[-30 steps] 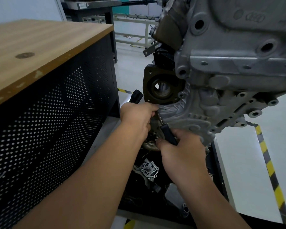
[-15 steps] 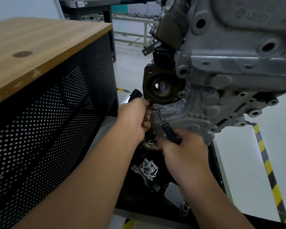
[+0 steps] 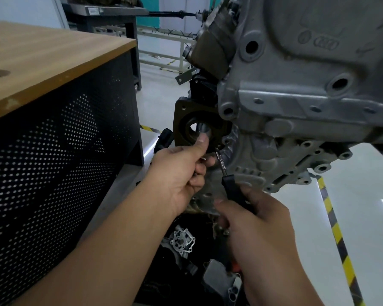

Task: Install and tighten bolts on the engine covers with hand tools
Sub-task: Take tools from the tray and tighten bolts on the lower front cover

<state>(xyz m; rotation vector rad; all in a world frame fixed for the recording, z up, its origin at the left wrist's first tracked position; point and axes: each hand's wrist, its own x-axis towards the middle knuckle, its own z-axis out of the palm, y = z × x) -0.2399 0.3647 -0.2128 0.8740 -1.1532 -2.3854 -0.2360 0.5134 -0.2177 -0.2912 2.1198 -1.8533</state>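
Observation:
A grey cast engine block (image 3: 296, 89) hangs at the upper right. A dark cover with a round bore (image 3: 184, 120) sits on its left side. My left hand (image 3: 181, 171) has its thumb pressed on the cover's lower edge, and its curled fingers hold small bolts (image 3: 203, 159). My right hand (image 3: 259, 219) grips the black handle of a screwdriver (image 3: 232, 188). The driver's thin shaft points up and left, with its tip at a bolt (image 3: 217, 149) on the cover's lower right corner.
A wooden-topped bench with a black perforated side (image 3: 53, 164) stands close on the left. Loose cast parts (image 3: 181, 241) lie on a dark tray below the engine. Yellow-black floor tape (image 3: 338, 235) runs at the right. A metal table (image 3: 111, 16) stands far back.
Both hands rose. My left thumb moved up onto the cover's lower edge. The screwdriver tip climbed to the bolt at the cover's lower right corner.

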